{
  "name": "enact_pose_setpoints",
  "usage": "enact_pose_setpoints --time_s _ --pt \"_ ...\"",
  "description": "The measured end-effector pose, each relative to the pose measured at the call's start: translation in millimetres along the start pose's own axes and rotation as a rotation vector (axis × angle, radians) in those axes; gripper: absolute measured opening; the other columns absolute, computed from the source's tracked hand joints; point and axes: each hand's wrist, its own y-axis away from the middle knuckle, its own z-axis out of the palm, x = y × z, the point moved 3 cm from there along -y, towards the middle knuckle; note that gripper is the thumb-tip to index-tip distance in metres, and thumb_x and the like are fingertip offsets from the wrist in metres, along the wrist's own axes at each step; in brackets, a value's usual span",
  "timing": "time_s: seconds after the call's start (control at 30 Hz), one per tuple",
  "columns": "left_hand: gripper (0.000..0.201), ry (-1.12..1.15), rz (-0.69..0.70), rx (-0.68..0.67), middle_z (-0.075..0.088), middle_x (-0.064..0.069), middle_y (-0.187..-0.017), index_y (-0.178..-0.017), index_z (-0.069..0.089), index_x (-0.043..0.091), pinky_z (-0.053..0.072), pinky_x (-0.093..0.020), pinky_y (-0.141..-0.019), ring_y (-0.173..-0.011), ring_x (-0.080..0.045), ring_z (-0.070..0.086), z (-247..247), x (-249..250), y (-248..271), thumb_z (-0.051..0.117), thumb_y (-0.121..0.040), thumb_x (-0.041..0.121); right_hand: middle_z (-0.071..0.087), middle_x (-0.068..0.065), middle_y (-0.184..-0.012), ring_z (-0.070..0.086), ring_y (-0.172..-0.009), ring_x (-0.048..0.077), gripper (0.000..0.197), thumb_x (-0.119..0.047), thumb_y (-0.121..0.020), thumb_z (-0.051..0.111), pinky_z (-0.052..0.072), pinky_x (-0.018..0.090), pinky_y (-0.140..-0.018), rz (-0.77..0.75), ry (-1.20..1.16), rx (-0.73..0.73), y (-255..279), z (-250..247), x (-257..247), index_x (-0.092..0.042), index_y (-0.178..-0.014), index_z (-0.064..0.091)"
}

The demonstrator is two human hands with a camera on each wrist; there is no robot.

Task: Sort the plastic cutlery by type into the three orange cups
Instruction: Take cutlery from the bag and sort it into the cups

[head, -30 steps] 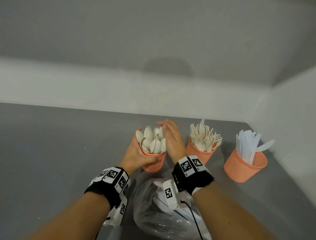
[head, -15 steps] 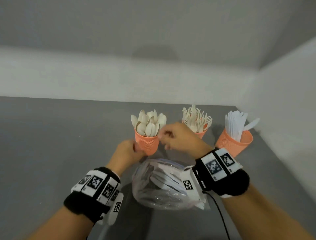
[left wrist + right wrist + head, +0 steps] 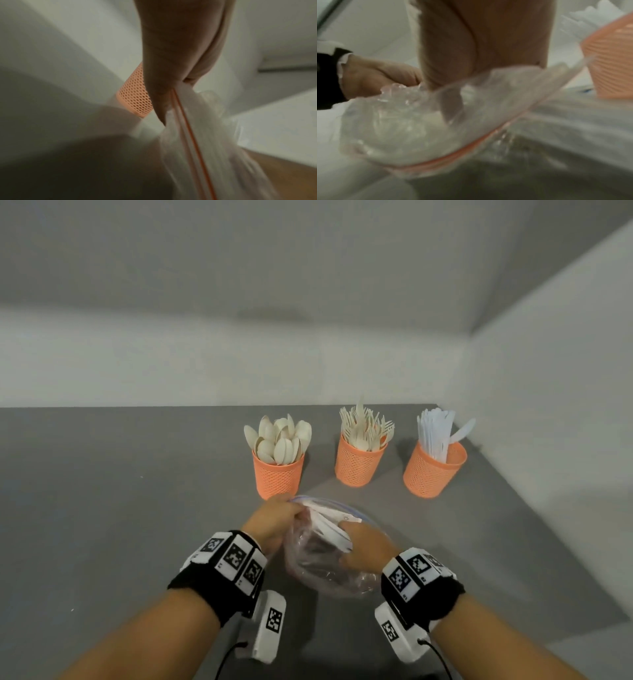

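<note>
Grey desk [image 3: 102,508] under everything, pale walls behind it and to your right.

Clear zip bag [image 3: 325,563] sits between your two hands, mouth open and facing the cups, white cutlery [image 3: 330,530] inside it.

Three orange mesh cups stand upright in a row just beyond the grip, apart from each other. Spoon cup [image 3: 278,475] is right past your left hand, nearly at the bag's mouth; wrist view shows its mesh [image 3: 135,98] just behind your fingers. Fork cup [image 3: 358,465] is further out, off to the right. Knife cup [image 3: 433,472] is furthest right, near the side wall, one knife leaning outward.

Left hand [image 3: 274,522]: grip is closed on the bag's rim at its left edge, thumb and fingers [image 3: 171,60] pinching the plastic right at the orange zip strip [image 3: 193,142].

Right hand [image 3: 368,546]: sits at the bag's right side, fingers [image 3: 452,108] reaching inside through the opening. Thumb lies outside on the film. Wrist view is blurred, so can't tell whether that grip has closed on any cutlery.
</note>
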Motion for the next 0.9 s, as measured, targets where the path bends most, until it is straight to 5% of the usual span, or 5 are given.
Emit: enact_pose_setpoints --time_s 0.3,0.47,0.6,0.73,0.9 --pt "0.014 0.157 0.114 0.063 0.063 -0.019 -0.092 -0.101 0.057 0.005 0.052 -0.038 -0.077 -0.079 -0.028 0.06 -20.3 1.7 -1.0 0.045 -0.093 0.003 0.058 -0.002 -0.07 0.056 -0.055 -0.004 0.022 -0.026 -0.093 0.051 0.046 0.013 -0.058 -0.045 -0.856 0.136 13.9 -23.4 16.0 -0.013 -0.078 0.059" --pt "0.026 -0.499 0.61 -0.012 0.06 0.014 -0.101 -0.114 0.055 0.034 0.04 -0.004 -0.072 -0.089 0.002 0.055 -19.5 11.5 16.6 0.05 -0.094 0.017 0.058 0.004 -0.066 0.054 -0.069 0.017 0.04 -0.035 -0.094 0.044 0.043 0.032 -0.08 0.057 -1.294 0.323 12.0 -38.6 36.4 -0.015 -0.061 0.055" --pt "0.047 -1.173 0.508 -0.183 0.044 -0.001 -0.104 -0.127 0.055 0.032 0.042 -0.029 -0.088 -0.096 -0.017 0.051 -11.2 4.3 14.7 0.043 -0.086 0.049 0.062 0.0 -0.074 0.056 -0.075 0.014 0.04 -0.045 -0.093 0.042 0.044 0.028 -0.08 0.126 -1.129 0.354 9.8 -44.0 45.7 -0.019 -0.067 0.058" --pt "0.046 -1.333 0.285 -0.216 0.041 -0.009 -0.119 -0.127 0.055 0.033 0.041 -0.038 -0.1 -0.111 -0.025 0.051 -4.2 -9.3 5.0 0.031 -0.093 0.054 0.055 0.001 -0.071 0.051 -0.065 0.01 0.036 -0.038 -0.095 0.043 0.04 0.01 -0.058 0.131 -0.905 0.466 9.4 -60.2 48.2 -0.009 -0.081 0.058" --pt "0.044 -1.58 0.272 -0.137 0.04 -0.007 -0.129 -0.13 0.045 0.033 0.036 -0.04 -0.103 -0.119 -0.026 0.043 0.5 -21.7 5.5 0.029 -0.094 0.053 0.046 0.007 -0.06 0.046 -0.055 0.011 0.043 -0.033 -0.091 0.053 0.039 0.022 -0.058 0.091 -0.878 0.784 13.3 -110.7 61.0 0.007 -0.074 0.055"
